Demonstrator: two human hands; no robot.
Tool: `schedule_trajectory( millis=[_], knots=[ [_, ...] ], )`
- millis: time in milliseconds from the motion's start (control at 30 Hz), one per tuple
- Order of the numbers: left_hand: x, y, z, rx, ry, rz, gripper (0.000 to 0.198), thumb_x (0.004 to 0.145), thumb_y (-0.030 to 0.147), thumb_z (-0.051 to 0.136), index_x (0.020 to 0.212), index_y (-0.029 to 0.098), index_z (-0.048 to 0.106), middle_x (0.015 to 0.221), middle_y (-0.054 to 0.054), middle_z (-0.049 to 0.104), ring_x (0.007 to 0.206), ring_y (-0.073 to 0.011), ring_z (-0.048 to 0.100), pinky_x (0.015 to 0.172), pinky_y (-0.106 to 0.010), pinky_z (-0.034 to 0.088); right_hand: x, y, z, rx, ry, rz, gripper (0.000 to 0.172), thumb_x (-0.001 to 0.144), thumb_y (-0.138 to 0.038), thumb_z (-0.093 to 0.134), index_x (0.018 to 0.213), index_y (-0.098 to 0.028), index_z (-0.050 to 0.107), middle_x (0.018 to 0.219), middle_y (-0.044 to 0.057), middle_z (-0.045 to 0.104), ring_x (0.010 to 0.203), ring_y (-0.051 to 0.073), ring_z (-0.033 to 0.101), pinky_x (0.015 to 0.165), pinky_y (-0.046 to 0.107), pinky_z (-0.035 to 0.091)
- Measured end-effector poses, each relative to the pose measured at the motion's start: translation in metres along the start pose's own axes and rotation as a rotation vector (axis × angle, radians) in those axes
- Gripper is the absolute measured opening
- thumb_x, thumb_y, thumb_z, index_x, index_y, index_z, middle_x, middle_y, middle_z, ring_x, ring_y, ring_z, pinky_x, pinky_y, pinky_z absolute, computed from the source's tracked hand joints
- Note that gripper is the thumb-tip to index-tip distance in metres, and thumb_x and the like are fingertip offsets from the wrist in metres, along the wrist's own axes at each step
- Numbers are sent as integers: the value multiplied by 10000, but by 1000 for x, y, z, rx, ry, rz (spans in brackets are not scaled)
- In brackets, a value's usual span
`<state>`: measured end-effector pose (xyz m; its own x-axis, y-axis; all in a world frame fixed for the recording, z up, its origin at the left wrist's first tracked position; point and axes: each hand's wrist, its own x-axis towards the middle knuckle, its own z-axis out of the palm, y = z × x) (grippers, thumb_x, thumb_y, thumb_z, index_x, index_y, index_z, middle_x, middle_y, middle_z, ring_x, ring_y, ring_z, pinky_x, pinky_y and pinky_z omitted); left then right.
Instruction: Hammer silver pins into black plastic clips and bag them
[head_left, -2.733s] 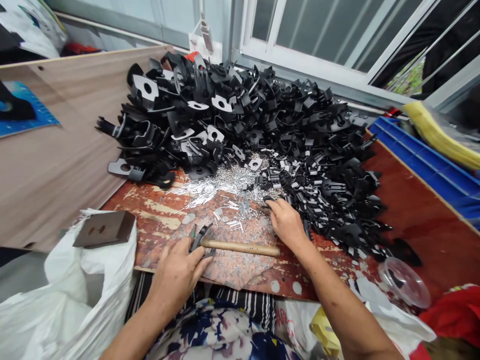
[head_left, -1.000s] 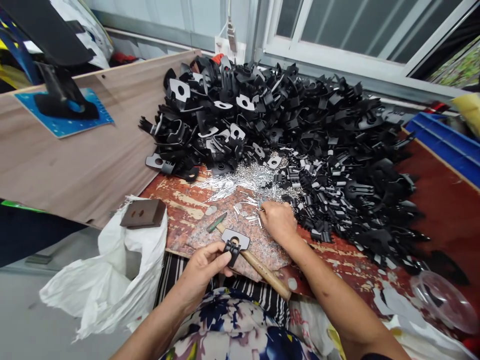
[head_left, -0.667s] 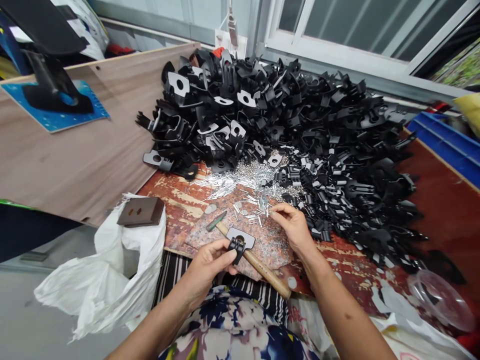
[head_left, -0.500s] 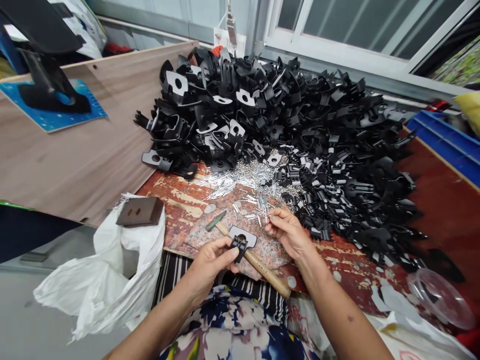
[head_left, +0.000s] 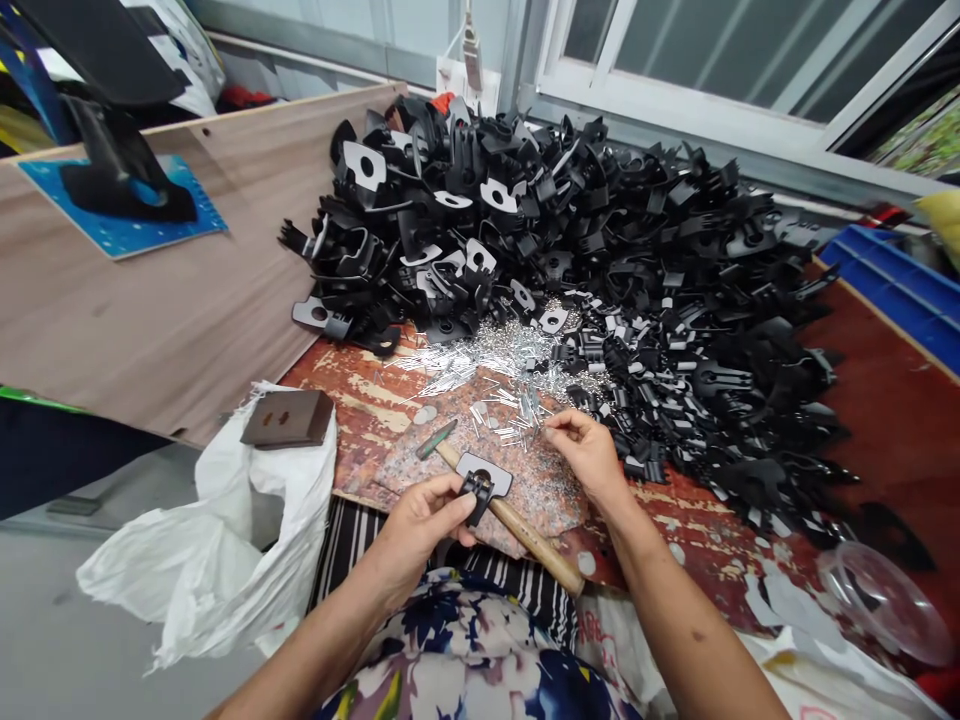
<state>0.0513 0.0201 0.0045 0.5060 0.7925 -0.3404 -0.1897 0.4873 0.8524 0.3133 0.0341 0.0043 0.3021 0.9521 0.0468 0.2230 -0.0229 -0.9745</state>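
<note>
My left hand [head_left: 429, 515] is closed on a black plastic clip [head_left: 484, 484] with a pale grey, holed plate at its upper end. Beneath the clip, a hammer [head_left: 536, 545] with a wooden handle lies slantwise on a speckled stone slab [head_left: 409, 465], its greenish head up and to the left. My right hand [head_left: 586, 455] is pinched at the right edge of some loose metal pins [head_left: 516, 432]; anything between its fingertips is too small to make out. Behind the slab lies a larger heap of shiny pins [head_left: 457, 358].
A big pile of black plastic parts [head_left: 600, 220] covers the back and right of the worn red table [head_left: 360, 400]. At left, a brown block [head_left: 289, 418] rests on white sacking [head_left: 172, 560]. A blue crate [head_left: 892, 285] and a clear plastic tub [head_left: 885, 600] are at right.
My right hand has shifted slightly right and up, away from the loose pins, its fingertips still pinched. The left hand keeps the clip in nearly the same place. The view has shifted a little.
</note>
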Motion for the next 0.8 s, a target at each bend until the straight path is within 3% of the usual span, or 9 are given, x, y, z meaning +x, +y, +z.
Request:
schedule_trajectory(
  millis=[67, 133, 233, 333, 433, 600, 733, 800],
  knots=[
    [0, 2, 3, -19, -2, 1, 275, 771, 401, 809, 775, 150, 698, 751, 6, 605, 577, -93, 565, 574, -221, 478, -4, -6, 2, 55, -52, 38, 298, 746, -485, 754, 802, -205, 668, 734, 36, 714, 673, 201, 681, 693, 348, 572],
    [1, 3, 8, -43, -13, -2, 273, 769, 401, 811, 780, 151, 700, 748, 5, 601, 584, -95, 563, 567, -220, 487, -14, -15, 9, 145, -130, 56, 294, 781, -488, 744, 846, -212, 666, 843, 57, 748, 812, 226, 720, 808, 382, 579],
    [5, 4, 16, -86, -39, 5, 306, 759, 432, 812, 756, 152, 688, 724, 9, 578, 573, -96, 550, 548, -224, 507, -39, -30, 28, 290, -283, 46, 202, 818, -406, 761, 873, -229, 681, 1012, 62, 760, 984, 227, 708, 936, 398, 546],
    [9, 1, 21, -85, 2, 42, 360, 731, 465, 814, 672, 160, 633, 657, 31, 518, 512, -86, 500, 474, -211, 471, -60, -35, 46, 294, -324, -10, 120, 870, -351, 729, 869, -235, 699, 1075, 56, 754, 1080, 222, 683, 992, 406, 521],
    [7, -1, 18, 38, 70, 95, 411, 734, 471, 796, 586, 171, 557, 586, 54, 451, 453, -69, 428, 407, -188, 363, -70, -31, 54, 202, -301, -53, 118, 889, -347, 709, 882, -230, 718, 1072, 62, 763, 1150, 227, 663, 1045, 417, 489],
    [1, 4, 9, 186, 141, 120, 394, 714, 416, 796, 567, 183, 514, 580, 61, 412, 493, -82, 392, 432, -190, 343, -72, -27, 47, 13, -359, -69, 120, 898, -308, 674, 948, -237, 757, 966, 39, 779, 901, 191, 729, 851, 338, 565],
    [-1, 4, 6, 216, 120, 118, 342, 728, 411, 766, 597, 190, 541, 600, 51, 420, 522, -101, 400, 439, -201, 369, -61, -35, 35, -260, -452, -290, 172, 930, -218, 606, 1003, -264, 755, 936, 4, 768, 855, 162, 705, 814, 311, 534],
    [-2, 4, 5, 205, 112, 107, 314, 743, 403, 741, 606, 191, 555, 614, 43, 431, 528, -105, 403, 437, -203, 377, -44, -34, 25, -474, -411, -412, 241, 945, -157, 547, 1031, -264, 745, 957, 5, 762, 872, 163, 685, 821, 315, 516]
  ],
)
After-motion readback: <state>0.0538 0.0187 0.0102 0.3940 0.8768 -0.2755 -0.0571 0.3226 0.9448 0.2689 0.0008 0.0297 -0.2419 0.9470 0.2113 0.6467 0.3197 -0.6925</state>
